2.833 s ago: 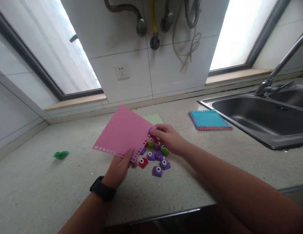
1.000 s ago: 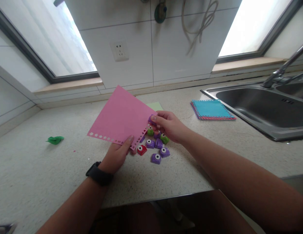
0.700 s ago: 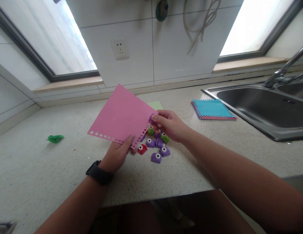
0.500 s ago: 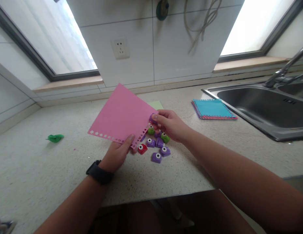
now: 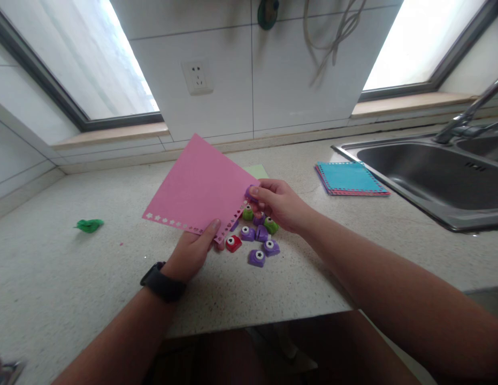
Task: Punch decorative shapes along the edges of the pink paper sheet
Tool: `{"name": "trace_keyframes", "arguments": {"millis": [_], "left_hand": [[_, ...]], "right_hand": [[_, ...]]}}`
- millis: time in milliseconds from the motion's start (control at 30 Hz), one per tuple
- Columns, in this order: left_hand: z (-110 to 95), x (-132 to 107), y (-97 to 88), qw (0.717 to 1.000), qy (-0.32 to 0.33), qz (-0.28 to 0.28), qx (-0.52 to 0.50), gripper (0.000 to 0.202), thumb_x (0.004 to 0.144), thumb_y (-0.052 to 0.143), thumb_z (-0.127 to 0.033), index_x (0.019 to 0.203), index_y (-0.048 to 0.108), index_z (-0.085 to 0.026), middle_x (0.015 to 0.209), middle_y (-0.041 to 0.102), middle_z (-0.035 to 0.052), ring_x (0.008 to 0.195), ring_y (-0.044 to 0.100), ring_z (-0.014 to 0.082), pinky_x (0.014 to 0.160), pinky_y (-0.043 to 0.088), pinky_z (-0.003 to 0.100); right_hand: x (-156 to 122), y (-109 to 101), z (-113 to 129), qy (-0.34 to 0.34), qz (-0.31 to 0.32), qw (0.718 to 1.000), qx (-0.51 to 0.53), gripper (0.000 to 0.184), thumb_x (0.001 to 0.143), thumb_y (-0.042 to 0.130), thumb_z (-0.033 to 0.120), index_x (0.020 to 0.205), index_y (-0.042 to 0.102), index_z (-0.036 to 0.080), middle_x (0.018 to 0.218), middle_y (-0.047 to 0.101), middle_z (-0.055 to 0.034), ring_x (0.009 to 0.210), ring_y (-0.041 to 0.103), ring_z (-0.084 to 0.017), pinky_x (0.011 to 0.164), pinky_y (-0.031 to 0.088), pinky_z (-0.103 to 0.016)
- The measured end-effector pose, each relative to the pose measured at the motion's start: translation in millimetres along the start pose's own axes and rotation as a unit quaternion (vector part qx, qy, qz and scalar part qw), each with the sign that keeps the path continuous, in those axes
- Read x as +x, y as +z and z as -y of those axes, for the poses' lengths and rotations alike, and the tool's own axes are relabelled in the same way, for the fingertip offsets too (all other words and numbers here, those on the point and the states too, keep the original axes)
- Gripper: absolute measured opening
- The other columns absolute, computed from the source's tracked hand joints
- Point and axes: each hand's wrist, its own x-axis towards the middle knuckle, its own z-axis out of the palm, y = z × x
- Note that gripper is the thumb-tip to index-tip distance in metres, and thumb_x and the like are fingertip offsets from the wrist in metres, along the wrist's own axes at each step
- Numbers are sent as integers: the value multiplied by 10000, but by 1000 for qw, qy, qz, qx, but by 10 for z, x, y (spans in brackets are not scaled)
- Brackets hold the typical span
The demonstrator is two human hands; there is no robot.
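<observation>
L hand (image 5: 196,248) pinches pink sheet (image 5: 199,184) nr its near corner, over counter (image 5: 100,278); R hand (image 5: 277,202) pinches purple punch (image 5: 251,193) at sheet's R edge. Blue-topped stack (image 5: 350,177) far R, by sink (image 5: 417,179).

I have a sheet (image 5: 200,184) over the counter (image 5: 124,278) at mid-frame, the left hand (image 5: 198,248) at its bottom corner and the right hand (image 5: 278,200) at its right corner, holding a punch (image 5: 251,192) there. Below that hand, I see the other punches (image 5: 257,258) clustered on the counter, lower centre. A second sheet (image 5: 257,171) lies behind the first, partly hidden. Right of centre, I find a stack of sheets (image 5: 349,176) just left of the sink (image 5: 413,168); the faucet (image 5: 469,109) rises behind the basin. A scrap (image 5: 89,225) lies centre left. Up top, I have the wall socket (image 5: 197,77) between two windows (image 5: 108,59), left of a cord (image 5: 332,40).
</observation>
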Motion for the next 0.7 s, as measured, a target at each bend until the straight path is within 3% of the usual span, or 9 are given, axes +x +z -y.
{"name": "trace_keyframes", "arguments": {"millis": [700], "left_hand": [[-29, -12, -4, 1000, 8, -1, -1, 487, 987, 469, -396, 574, 628, -192, 558, 575, -12, 558, 511, 141, 661, 426, 286]], "right_hand": [[8, -18, -34, -30, 16, 999, -16, 243, 828, 729, 374, 778, 621, 163, 631, 611, 11, 511, 531, -96, 473, 426, -233]]}}
